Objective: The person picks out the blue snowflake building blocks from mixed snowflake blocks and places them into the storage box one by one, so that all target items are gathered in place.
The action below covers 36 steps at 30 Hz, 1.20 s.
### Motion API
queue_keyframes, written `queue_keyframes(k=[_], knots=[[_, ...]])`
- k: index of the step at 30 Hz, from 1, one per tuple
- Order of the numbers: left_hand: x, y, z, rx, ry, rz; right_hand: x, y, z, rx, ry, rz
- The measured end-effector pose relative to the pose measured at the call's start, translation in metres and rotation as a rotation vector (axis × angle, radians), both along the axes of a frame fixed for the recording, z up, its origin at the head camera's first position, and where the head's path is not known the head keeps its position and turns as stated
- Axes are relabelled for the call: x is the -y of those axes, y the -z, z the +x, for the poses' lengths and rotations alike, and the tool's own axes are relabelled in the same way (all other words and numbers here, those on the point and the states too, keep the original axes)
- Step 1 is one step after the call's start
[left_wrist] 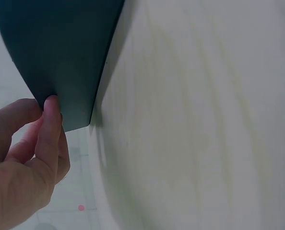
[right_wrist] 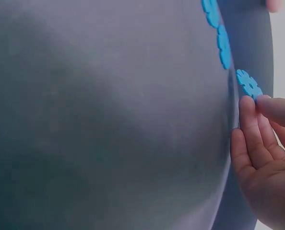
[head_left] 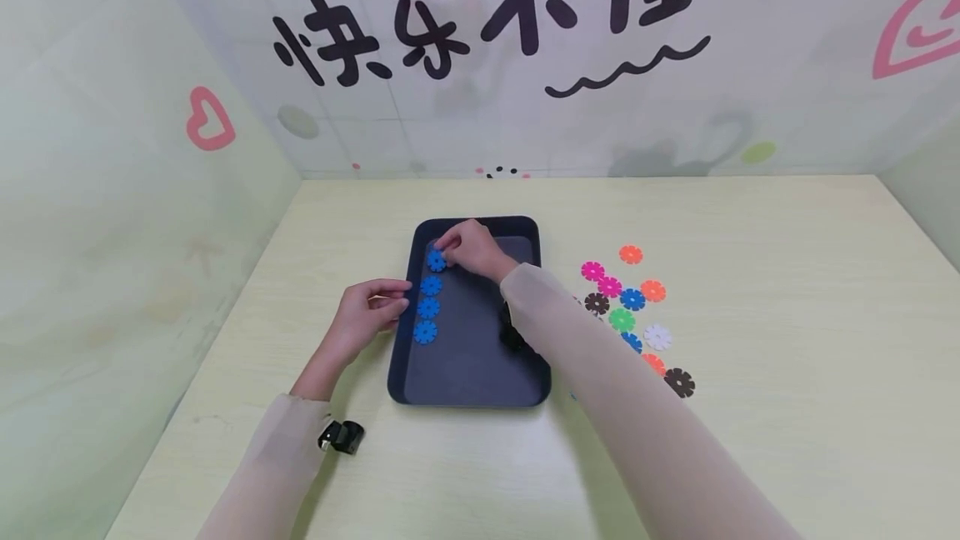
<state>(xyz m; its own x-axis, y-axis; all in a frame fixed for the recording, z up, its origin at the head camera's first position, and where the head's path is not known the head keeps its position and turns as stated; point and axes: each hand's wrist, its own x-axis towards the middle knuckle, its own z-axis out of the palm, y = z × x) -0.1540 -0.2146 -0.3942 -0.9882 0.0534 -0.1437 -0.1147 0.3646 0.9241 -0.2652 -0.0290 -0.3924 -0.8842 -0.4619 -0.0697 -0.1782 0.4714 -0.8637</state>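
Note:
A dark tray [head_left: 480,373] lies on the table, with three blue snowflake discs [head_left: 428,307] in a column along its left side. At the top of that column, my right hand [head_left: 474,250] pinches another blue snowflake disc [right_wrist: 248,84] between thumb and fingers. In the right wrist view this disc is tilted, close to the tray's side wall. My left hand [head_left: 366,315] holds the tray's left rim, thumb and fingertips on its edge, as the left wrist view [left_wrist: 32,158] shows.
Right of the tray lie loose snowflake discs in several colours, among them orange [head_left: 631,254], pink [head_left: 592,271], green [head_left: 622,320], white [head_left: 657,337] and dark brown [head_left: 679,382]. My right sleeve [head_left: 600,373] hides part of them. A printed wall [head_left: 465,132] stands behind the table.

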Motion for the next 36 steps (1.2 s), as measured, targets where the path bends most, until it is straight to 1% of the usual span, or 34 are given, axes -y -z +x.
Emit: queue_keyframes(k=[8,24,32,36], knots=[[0.0,0.001,0.0,-0.001,-0.003,-0.003,0.004,0.005,0.001,-0.002,0.041,0.01],[0.0,0.002,0.0,-0.007,-0.005,0.007,0.01,0.012,-0.001,-0.027,0.022,0.059],[0.0,0.002,0.001,-0.006,-0.005,0.01,0.009,0.011,0.0,-0.034,0.022,0.038],[0.0,0.001,0.001,-0.007,-0.006,0.011,0.007,0.007,0.0,-0.024,0.001,0.02]])
